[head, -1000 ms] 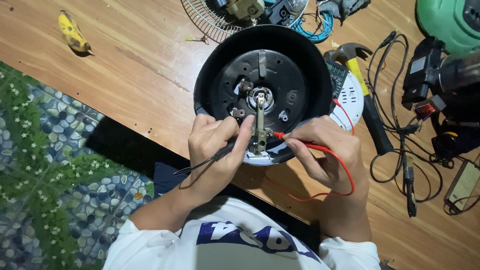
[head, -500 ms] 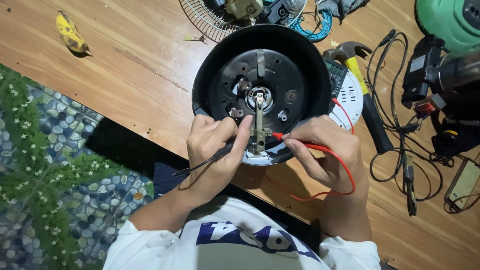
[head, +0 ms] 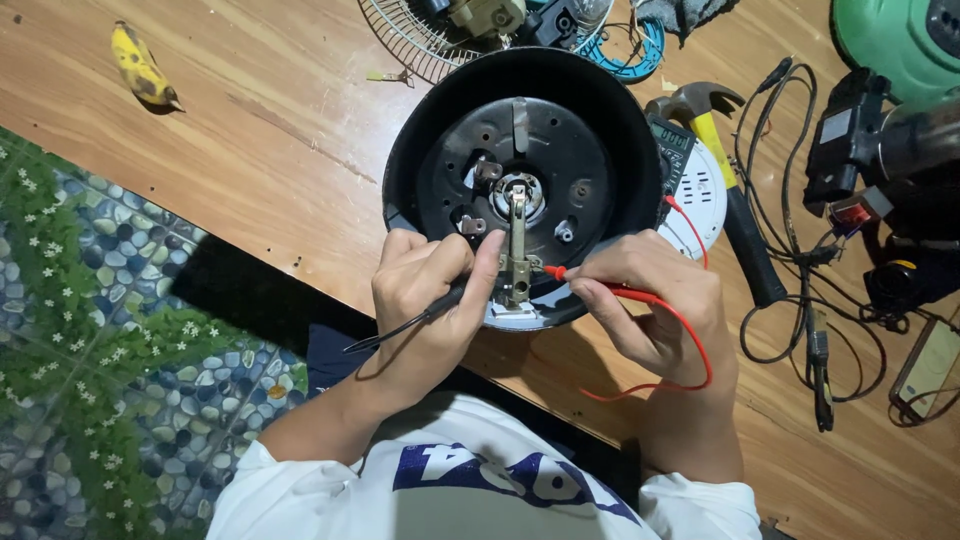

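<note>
A round black appliance base [head: 540, 130] lies upside down on the wooden table, its metal underside and centre fittings showing. My left hand [head: 425, 300] holds a black test probe [head: 410, 322] against the metal lever [head: 516, 255] at the base's near edge. My right hand [head: 650, 305] holds a red test probe [head: 590, 283] with its tip on the same lever from the right. A red lead [head: 680, 350] loops from that probe toward a multimeter [head: 672, 150] partly hidden behind the base.
A yellow-handled hammer [head: 725, 170] lies right of the base. Black cables [head: 800, 300] and dark devices crowd the right side. A wire fan grille [head: 420, 40] sits at the back, a spotted banana [head: 140, 68] at far left. A pebble-patterned floor lies left below.
</note>
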